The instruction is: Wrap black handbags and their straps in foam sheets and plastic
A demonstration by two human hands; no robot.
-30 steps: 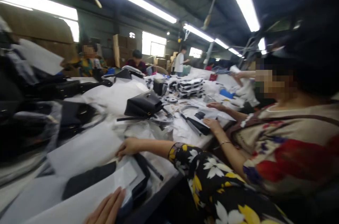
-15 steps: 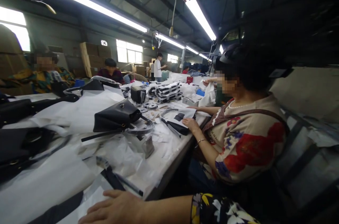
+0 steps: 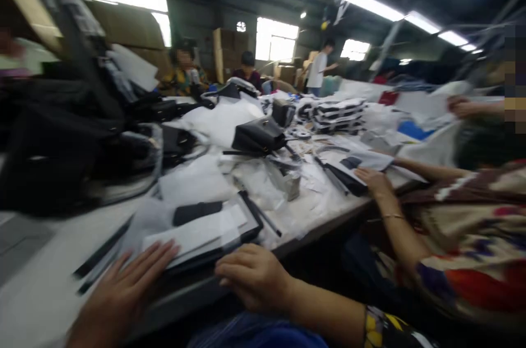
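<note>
My left hand (image 3: 119, 296) lies flat on the worktable (image 3: 36, 293), fingers stretched out, its tips touching a white paper sheet (image 3: 193, 233) on a flat black piece (image 3: 246, 224). At the table's front edge rests my right hand (image 3: 252, 277), fingers curled loosely just below that black piece, with nothing visible in them. A small dark leather strip (image 3: 197, 211) lies beyond the paper. A black handbag (image 3: 257, 137) stands further back amid white wrapping paper.
A co-worker sits at my right in a flowered top, one hand (image 3: 373, 181) on black pieces. Black bags (image 3: 61, 145) pile up at the left. Stacked black-and-white items (image 3: 339, 115) lie further along. Other people sit and stand at the far end.
The view has swung back left and down. My left hand has come into view, flat on the table. My right hand has drawn back to the table edge with fingers curled.
</note>
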